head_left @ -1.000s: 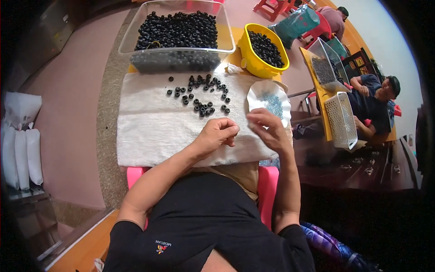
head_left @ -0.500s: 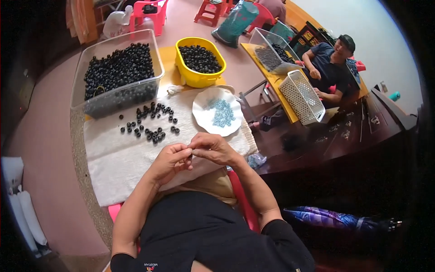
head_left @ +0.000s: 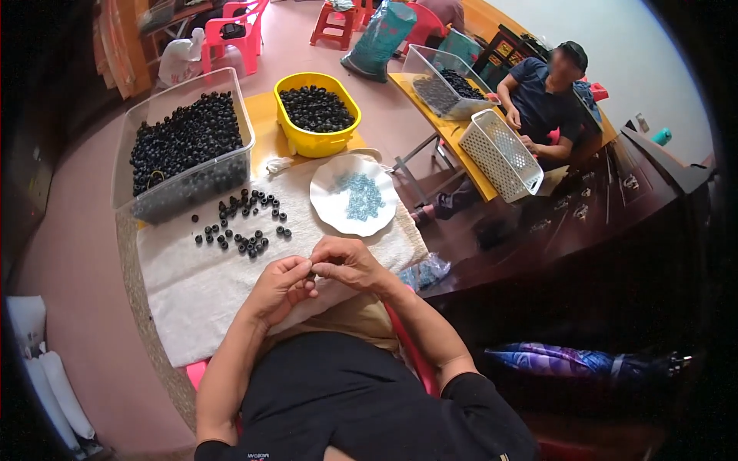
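My left hand (head_left: 281,289) and my right hand (head_left: 347,263) meet fingertip to fingertip above the near part of a white cloth (head_left: 192,307). Between the left thumb and fingers a small black piece (head_left: 311,275) just shows, mostly hidden. The right thumb and forefinger pinch against it; anything tiny in that pinch is covered. Just beyond the hands, loose black bead-like pieces with holes (head_left: 251,246) lie scattered on the cloth. To their right, a white scalloped plate (head_left: 327,212) holds a spread of small pale-blue translucent bits (head_left: 363,198).
A clear plastic tub (head_left: 244,131) and a yellow basin (head_left: 323,144), both full of black pieces, stand behind the cloth. At the right, a person (head_left: 542,100) sits by another table with a clear bin (head_left: 453,107) and a white perforated basket (head_left: 503,157). A folded umbrella (head_left: 553,359) lies lower right.
The whole view has shifted, so the table and tubs sit slightly lower and further left. My hands stay joined at the fingertips, with only small finger movement.
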Available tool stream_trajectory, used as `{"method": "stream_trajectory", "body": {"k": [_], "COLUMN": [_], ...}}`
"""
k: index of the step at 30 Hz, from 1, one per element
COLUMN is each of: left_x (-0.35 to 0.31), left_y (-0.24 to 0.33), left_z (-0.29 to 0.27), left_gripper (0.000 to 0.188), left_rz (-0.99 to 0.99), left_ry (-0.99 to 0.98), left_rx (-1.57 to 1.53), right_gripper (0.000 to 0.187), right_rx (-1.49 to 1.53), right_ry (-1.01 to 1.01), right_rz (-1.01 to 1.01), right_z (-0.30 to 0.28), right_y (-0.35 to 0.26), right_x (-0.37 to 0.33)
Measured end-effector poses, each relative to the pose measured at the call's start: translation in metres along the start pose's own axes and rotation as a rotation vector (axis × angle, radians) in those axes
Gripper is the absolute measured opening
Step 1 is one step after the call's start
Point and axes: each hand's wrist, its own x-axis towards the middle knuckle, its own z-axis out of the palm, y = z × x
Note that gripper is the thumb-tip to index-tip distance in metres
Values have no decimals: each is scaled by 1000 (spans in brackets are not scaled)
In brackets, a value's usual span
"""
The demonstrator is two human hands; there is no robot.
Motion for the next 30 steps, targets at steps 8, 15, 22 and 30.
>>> {"method": "stream_trajectory", "body": {"k": [8,15,22,30], "left_x": [1,-5,-7,-6], "left_y": [2,3,4,-1], "left_z": [1,3,9,10], "left_gripper": [17,17,16,14], "left_rz": [4,-7,-27,47], "left_ry": [-32,4,29,108], "left_rx": [40,48,-7,-50], "right_gripper": [19,18,14,7], "right_rx": [195,183,271,412], "right_ry": [-8,-59,-39,63], "right_rz": [213,120,180,188], "right_z": [-2,-3,2,12], "right_y": [-5,3,1,7], "right_x": [-3,-2,-4,-8]}}
